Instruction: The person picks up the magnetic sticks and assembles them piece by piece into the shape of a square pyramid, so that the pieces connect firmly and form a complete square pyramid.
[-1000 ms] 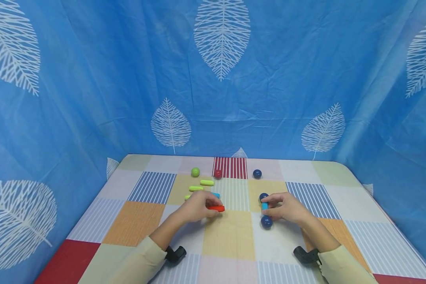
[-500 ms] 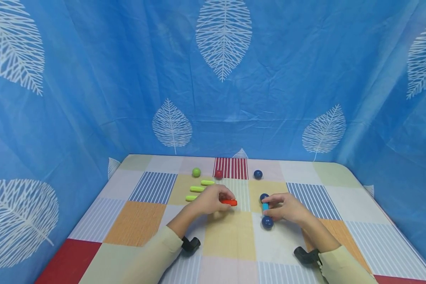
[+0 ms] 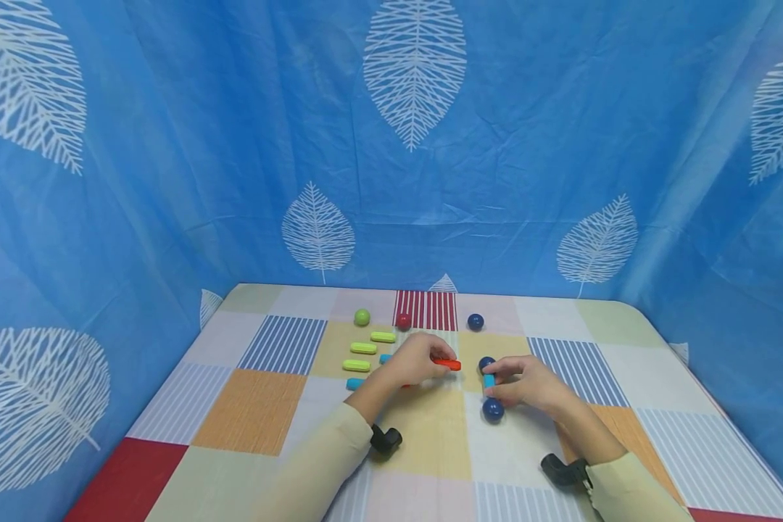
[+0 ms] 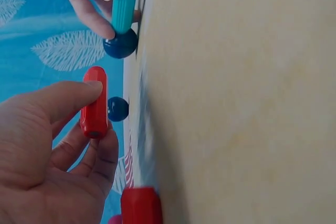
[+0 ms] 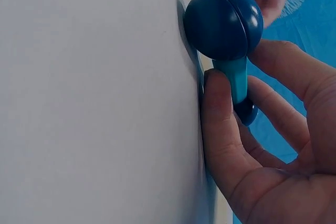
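Observation:
My left hand [image 3: 420,359] pinches a short red stick [image 4: 94,106] between thumb and fingers, held up off the cloth in the left wrist view. To its right, my right hand [image 3: 525,382] holds a light-blue stick [image 5: 236,80] with a dark blue ball at each end. The near ball [image 3: 492,410] and the far ball [image 3: 486,364] sit on either side of its fingers, low at the tabletop. One end of the red stick points toward this blue piece, with a gap between them in the head view.
Three yellow-green sticks [image 3: 363,348] and two light-blue sticks [image 3: 355,383] lie left of the left hand. Another red stick [image 4: 140,205] is partly hidden by the left arm in the head view. Behind stand a green ball [image 3: 362,317], a red ball [image 3: 403,321] and a dark blue ball [image 3: 475,322].
My left hand has carried the red stick to the right and slightly away, nearer the blue piece, uncovering light-blue sticks behind it. The right hand has stayed in place with its stick.

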### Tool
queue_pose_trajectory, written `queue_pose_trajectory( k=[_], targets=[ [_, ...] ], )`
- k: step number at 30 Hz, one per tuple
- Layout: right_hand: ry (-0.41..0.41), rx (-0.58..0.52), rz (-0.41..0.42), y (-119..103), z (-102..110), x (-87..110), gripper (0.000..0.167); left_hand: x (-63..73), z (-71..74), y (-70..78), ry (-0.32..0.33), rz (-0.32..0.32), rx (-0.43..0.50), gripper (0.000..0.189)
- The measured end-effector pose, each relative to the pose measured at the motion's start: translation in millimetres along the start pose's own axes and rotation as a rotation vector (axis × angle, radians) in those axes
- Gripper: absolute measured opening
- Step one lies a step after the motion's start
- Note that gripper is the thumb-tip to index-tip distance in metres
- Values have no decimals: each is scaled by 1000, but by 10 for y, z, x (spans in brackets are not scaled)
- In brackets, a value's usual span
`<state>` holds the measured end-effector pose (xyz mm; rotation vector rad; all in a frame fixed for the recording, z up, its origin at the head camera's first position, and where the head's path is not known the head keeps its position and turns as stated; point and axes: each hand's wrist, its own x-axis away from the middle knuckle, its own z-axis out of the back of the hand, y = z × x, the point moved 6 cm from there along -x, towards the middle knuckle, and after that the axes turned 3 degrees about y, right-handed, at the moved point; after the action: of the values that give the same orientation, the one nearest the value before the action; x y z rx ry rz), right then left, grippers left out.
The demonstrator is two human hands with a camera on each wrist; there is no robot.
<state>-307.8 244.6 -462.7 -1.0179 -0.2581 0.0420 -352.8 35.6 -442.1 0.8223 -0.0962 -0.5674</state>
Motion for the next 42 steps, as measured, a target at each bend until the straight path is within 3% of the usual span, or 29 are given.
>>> queue_pose_trajectory(
  k=[16, 26, 37, 42],
  targets=[
    [-40, -45, 20, 27, 1, -24, 50, -213, -210, 23, 14, 77, -24, 16],
    [-44, -50, 0, 34, 1, -39, 48, -287, -290, 30, -2, 79, -16, 16],
    [-47, -64, 3, 20, 2, -31, 48, -328, -271, 51, -41, 100, 19, 19],
    [-43, -56, -8, 13, 3, -28, 47, -420, -214, 64, -45, 98, 47, 24]
  ],
)
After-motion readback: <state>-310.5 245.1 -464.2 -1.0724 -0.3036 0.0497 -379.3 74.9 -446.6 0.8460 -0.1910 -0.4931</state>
